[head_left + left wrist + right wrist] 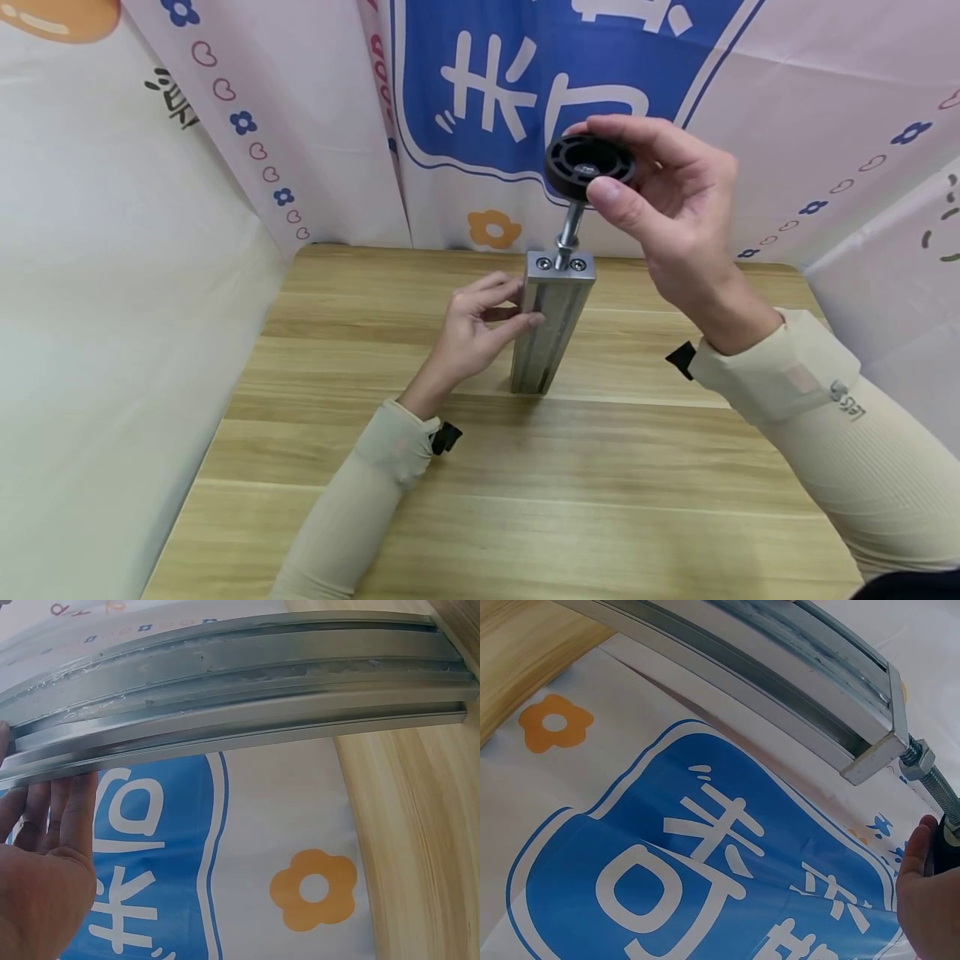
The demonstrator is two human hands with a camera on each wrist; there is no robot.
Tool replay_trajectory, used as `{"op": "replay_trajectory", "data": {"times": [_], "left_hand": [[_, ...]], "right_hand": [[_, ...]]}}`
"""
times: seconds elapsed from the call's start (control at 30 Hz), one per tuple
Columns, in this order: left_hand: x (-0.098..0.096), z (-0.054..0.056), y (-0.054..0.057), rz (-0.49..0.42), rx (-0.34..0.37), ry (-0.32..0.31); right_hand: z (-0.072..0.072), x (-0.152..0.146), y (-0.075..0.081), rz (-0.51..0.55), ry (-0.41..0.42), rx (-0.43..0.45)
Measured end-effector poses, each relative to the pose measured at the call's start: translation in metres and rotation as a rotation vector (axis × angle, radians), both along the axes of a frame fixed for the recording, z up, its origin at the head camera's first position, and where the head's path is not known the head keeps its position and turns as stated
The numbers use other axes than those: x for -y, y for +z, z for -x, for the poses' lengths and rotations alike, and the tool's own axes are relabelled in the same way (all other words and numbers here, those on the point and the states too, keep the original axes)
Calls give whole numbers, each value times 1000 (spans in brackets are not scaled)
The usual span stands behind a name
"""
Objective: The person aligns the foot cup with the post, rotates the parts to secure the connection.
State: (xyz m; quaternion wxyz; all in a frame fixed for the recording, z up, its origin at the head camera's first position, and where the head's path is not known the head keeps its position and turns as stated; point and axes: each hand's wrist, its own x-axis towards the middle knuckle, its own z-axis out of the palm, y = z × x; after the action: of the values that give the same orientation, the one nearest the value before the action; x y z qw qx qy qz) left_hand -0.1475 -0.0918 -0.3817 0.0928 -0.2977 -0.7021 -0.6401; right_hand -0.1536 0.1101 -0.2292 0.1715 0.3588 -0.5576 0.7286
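Note:
An aluminium profile [551,333] stands upright on the wooden table, with grooves along its sides. Its top carries a metal end plate [561,265] with two screws. From the plate's middle rises a threaded rod [572,223] with a hex nut [924,763], slightly tilted in the head view. On the rod's upper end sits a round black levelling foot [588,167]. My right hand [678,196] grips this foot by its rim, thumb in front and fingers behind. My left hand [476,329] holds the profile near its top, between thumb and fingers; in the left wrist view its fingers [60,817] lie along the profile's edge.
The profile rests on a wood-grain table [360,350]. Behind the table hangs a printed cloth [465,92] with a blue panel and an orange flower, and white cloth walls [127,250] enclose the sides. Black wrist mounts [446,437] show at both cuffs.

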Motion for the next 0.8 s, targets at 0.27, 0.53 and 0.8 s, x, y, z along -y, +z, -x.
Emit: {"op": "replay_trajectory", "data": {"times": [0.27, 0.53, 0.8], "left_hand": [[0, 0, 0, -4, 4, -4], [0, 1, -1, 1, -2, -7], [0, 1, -3, -9, -10, -3]], "right_hand": [[-2, 1, -1, -43, -52, 2], [0, 5, -2, -26, -67, 10], [4, 6, -5, -7, -77, -51]]}}
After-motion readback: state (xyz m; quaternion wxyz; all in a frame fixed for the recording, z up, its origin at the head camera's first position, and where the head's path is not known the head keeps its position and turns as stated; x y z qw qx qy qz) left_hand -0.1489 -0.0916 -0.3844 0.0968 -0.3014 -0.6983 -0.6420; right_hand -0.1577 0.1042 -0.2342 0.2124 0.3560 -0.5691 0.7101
